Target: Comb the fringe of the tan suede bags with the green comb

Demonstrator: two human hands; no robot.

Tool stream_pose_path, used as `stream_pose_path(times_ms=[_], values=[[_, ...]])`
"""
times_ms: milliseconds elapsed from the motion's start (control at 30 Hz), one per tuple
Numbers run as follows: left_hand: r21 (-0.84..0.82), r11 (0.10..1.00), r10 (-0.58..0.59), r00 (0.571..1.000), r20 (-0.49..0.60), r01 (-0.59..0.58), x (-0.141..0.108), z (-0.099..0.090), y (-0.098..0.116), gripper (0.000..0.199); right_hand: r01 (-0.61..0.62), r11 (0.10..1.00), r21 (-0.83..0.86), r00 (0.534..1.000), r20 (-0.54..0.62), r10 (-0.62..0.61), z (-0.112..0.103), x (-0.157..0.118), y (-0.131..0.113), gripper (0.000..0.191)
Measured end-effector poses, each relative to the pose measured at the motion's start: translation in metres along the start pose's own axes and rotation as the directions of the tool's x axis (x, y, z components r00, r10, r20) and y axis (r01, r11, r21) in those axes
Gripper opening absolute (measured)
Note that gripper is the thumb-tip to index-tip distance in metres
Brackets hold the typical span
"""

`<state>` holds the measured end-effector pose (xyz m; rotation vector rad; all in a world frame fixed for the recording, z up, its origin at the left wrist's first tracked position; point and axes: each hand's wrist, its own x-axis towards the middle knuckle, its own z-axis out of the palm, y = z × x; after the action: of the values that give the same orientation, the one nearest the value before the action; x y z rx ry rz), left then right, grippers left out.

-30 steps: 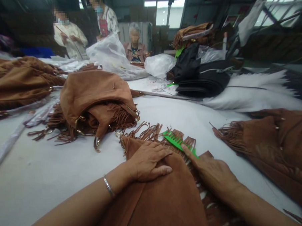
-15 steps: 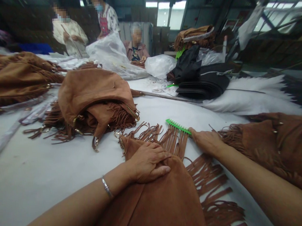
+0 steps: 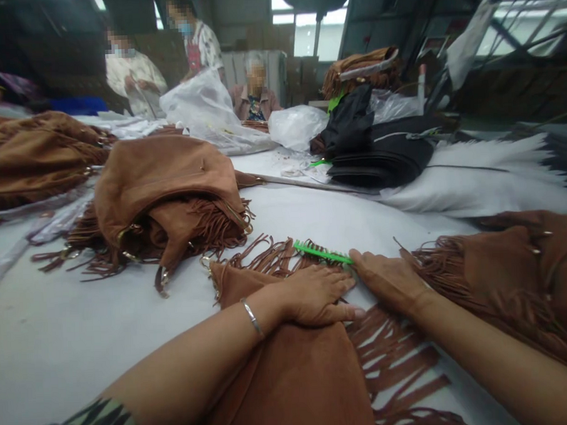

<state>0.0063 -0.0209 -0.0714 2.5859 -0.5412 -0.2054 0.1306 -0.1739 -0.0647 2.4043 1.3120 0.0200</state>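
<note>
A brown fringed bag (image 3: pixel 300 374) lies flat on the white table in front of me. My left hand (image 3: pixel 320 297) rests flat on its edge near the fringe, fingers stretched out, with a silver bangle at the wrist. In my right hand (image 3: pixel 384 277), closed around its near end, is a green comb (image 3: pixel 320 253). The comb's teeth sit among the fringe strands at the bag's far edge, just beyond my left fingertips. More fringe (image 3: pixel 402 357) spreads over the table on the right side of the bag, below my right forearm.
Another brown bag (image 3: pixel 164 180) stands at the left, with more brown bags (image 3: pixel 32 161) behind it. Fringed brown bags (image 3: pixel 511 265) lie at the right. Folded black material (image 3: pixel 379 158) and clear plastic (image 3: pixel 204 109) are farther back. Several people are across the table.
My left hand has slid right and forward to the bag's edge, beside the fringe. The comb in my right hand has shifted slightly left and lower. The view has moved a little.
</note>
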Motion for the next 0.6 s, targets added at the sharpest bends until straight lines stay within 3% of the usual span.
stream_pose_path(times_ms=[133, 433, 600], values=[[-0.066, 0.997, -0.022, 0.995, 0.096, 0.029, 0.000, -0.005, -0.002, 0.082, -0.126, 0.992, -0.004, 0.990, 0.058, 0.126, 0.007, 0.024, 0.008, 0.029], [-0.106, 0.994, -0.016, 0.997, 0.080, 0.024, 0.004, -0.005, -0.007, 0.080, -0.226, 0.952, 0.205, 0.969, 0.145, 0.199, 0.005, 0.102, 0.061, 0.050], [-0.124, 0.992, -0.019, 0.997, 0.070, 0.028, 0.005, -0.005, -0.009, 0.078, -0.260, 0.957, 0.129, 0.966, 0.047, 0.256, 0.002, 0.114, 0.052, 0.051]])
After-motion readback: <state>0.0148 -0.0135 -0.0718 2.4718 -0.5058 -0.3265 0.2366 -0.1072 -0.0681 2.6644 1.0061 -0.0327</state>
